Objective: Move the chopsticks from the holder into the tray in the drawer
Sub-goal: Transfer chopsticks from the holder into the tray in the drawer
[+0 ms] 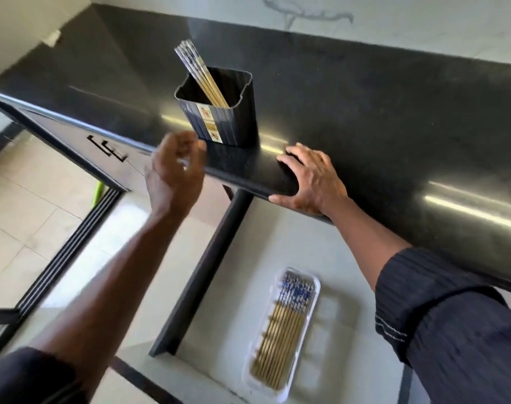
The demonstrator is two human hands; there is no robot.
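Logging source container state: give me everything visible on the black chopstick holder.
The chopstick holder is a black, ribbed, squarish cup with rounded corners, plastic by the look, and a printed label strip runs down its near face. It stands upright on the dark glossy countertop, close to the front edge. A few chopsticks remain inside, leaning toward the back left, patterned ends up. The left hand is blurred just short of its base; neither hand touches it.

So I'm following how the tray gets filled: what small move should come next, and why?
Probably the left hand should rise to the chopsticks in the holder and pinch their tops. It is blurred just below and left of the holder and appears empty, a few sticks remain inside, and the tray in the drawer already holds a row. The right hand rests on the counter edge.
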